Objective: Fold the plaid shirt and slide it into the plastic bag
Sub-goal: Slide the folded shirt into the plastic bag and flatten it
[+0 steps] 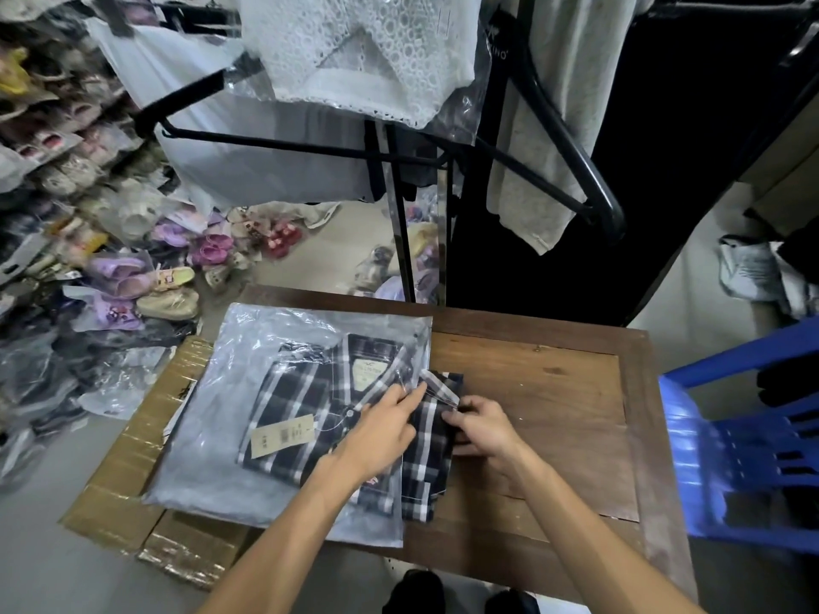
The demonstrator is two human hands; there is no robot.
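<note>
A folded dark plaid shirt with white stripes lies mostly inside a clear plastic bag on a wooden table. Its right edge still sticks out of the bag's open right side. A tan price tag shows through the plastic. My left hand rests on top of the bag near its mouth, fingers pinching the plastic edge over the shirt. My right hand grips the protruding plaid edge just outside the opening.
A taped cardboard box lies under the bag's left side. A blue plastic chair stands to the right. A black clothes rack with hanging garments rises behind the table. Bagged shoes pile up on the left.
</note>
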